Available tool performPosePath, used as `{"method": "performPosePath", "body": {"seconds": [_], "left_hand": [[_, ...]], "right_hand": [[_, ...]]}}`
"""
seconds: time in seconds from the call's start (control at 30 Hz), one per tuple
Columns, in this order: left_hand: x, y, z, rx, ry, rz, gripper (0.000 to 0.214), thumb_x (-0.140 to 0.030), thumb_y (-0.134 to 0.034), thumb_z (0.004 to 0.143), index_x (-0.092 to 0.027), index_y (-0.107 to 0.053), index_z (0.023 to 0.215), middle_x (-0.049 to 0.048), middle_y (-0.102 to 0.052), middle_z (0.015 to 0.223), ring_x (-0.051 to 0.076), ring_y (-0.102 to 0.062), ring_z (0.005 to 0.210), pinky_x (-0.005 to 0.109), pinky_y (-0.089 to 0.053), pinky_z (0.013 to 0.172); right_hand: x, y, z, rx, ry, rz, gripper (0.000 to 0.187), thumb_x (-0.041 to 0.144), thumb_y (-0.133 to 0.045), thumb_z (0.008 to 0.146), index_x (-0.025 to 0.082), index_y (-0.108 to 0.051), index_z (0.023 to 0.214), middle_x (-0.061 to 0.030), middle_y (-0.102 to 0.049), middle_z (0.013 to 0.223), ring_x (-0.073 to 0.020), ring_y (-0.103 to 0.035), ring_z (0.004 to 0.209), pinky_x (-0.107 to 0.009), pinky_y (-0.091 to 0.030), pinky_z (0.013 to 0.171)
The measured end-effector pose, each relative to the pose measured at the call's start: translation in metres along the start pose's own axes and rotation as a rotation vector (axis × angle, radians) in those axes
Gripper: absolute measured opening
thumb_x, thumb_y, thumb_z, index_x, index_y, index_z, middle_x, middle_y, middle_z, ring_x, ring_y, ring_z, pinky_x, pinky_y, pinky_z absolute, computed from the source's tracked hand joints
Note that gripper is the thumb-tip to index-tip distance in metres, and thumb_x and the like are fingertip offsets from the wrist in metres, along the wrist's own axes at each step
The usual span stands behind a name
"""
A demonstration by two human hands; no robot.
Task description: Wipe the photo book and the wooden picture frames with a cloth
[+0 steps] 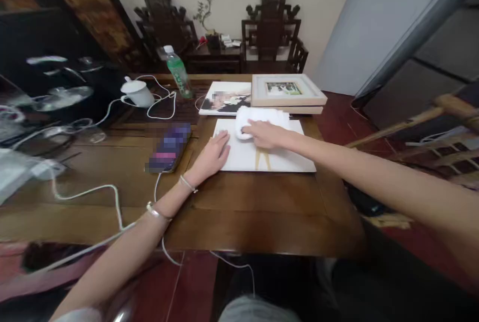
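A white flat board [239,157] lies on the wooden table, with a tan V-shaped mark on it near its lower middle. My left hand [214,155] rests on the board's left edge, fingers stretched out and holding nothing. My right hand [266,134] grips a folded white cloth [275,115] and presses it on the upper part of the board; the fingertips are partly hidden by the cloth. Just behind the cloth are a photo panel [228,97] and a light wooden picture frame [288,93] stacked on another frame.
A phone [168,147] with a white cable lies left of my left hand. Farther back stand a green-labelled bottle [178,72] and a white lidded cup [137,93] among loose cables. Dark carved chairs [270,27] are behind the table. A wooden rack [445,112] stands to the right.
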State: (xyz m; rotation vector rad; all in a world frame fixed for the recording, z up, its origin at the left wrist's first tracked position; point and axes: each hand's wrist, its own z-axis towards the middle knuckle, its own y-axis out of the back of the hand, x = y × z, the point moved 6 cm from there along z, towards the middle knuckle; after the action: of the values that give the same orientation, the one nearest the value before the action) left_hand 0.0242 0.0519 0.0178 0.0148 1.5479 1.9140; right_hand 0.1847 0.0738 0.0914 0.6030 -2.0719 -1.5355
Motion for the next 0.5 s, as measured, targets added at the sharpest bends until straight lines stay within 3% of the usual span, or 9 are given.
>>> {"method": "performPosePath", "body": {"seconds": [0.2, 0.5], "left_hand": [[-0.001, 0.000, 0.001, 0.000, 0.014, -0.010, 0.050, -0.029, -0.039, 0.103, -0.008, -0.058, 0.144, 0.0212, -0.053, 0.159, 0.035, -0.045, 0.153, 0.059, -0.035, 0.127], [-0.003, 0.001, 0.001, 0.006, 0.025, -0.019, 0.048, -0.027, -0.038, 0.103, -0.009, -0.059, 0.143, 0.0203, -0.053, 0.159, 0.035, -0.043, 0.154, 0.060, -0.034, 0.128]], "right_hand": [[0.011, -0.008, -0.016, 0.001, -0.038, -0.004, 0.069, -0.009, -0.031, 0.086, 0.014, -0.056, 0.145, -0.0262, -0.045, 0.162, -0.0352, -0.016, 0.164, -0.084, -0.029, 0.114], [0.059, -0.044, -0.080, 0.054, 0.101, 0.003, 0.074, -0.009, -0.036, 0.081, 0.021, -0.061, 0.144, -0.0080, -0.024, 0.177, -0.0365, -0.009, 0.165, -0.087, -0.026, 0.115]]}}
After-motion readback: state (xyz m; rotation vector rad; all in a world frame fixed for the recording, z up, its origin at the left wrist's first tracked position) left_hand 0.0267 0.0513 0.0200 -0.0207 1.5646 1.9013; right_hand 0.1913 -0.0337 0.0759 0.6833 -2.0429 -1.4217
